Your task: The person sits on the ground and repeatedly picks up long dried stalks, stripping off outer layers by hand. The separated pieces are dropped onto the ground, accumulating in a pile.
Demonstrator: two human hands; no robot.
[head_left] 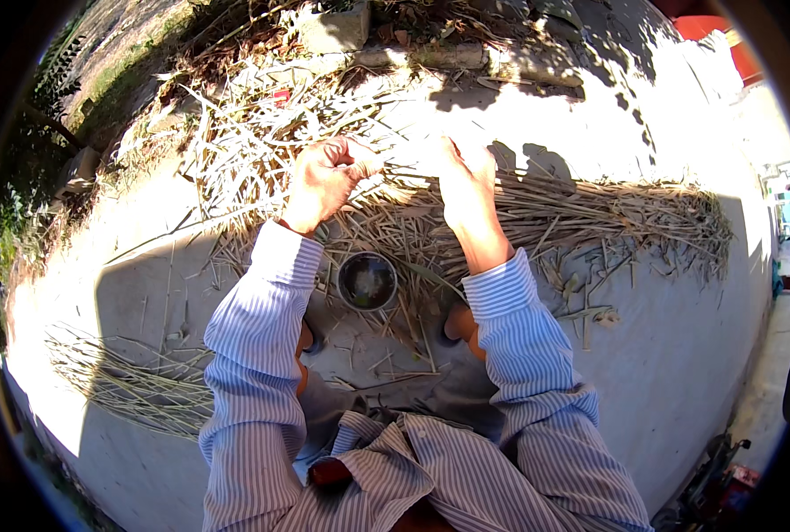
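My left hand [324, 184] is closed in a pinch, with thumb and forefinger around a thin dry stalk [405, 169]. That stalk appears to stretch across to my right hand [467, 191], whose fingers are also closed, though bright sun washes out their tips. Beneath both hands lies a litter of dry stalks and strips [395, 222]. A round metal cup [367, 281] with dark contents stands on the ground between my forearms, close to my feet.
A long bundle of dry stalks [608, 213] lies to the right. Pale leafy strips [253, 142] are heaped at the far left. Thinner stalks [137, 381] are spread at the near left. Stone blocks [430, 58] edge the far side, and a red object [705, 31] sits far right.
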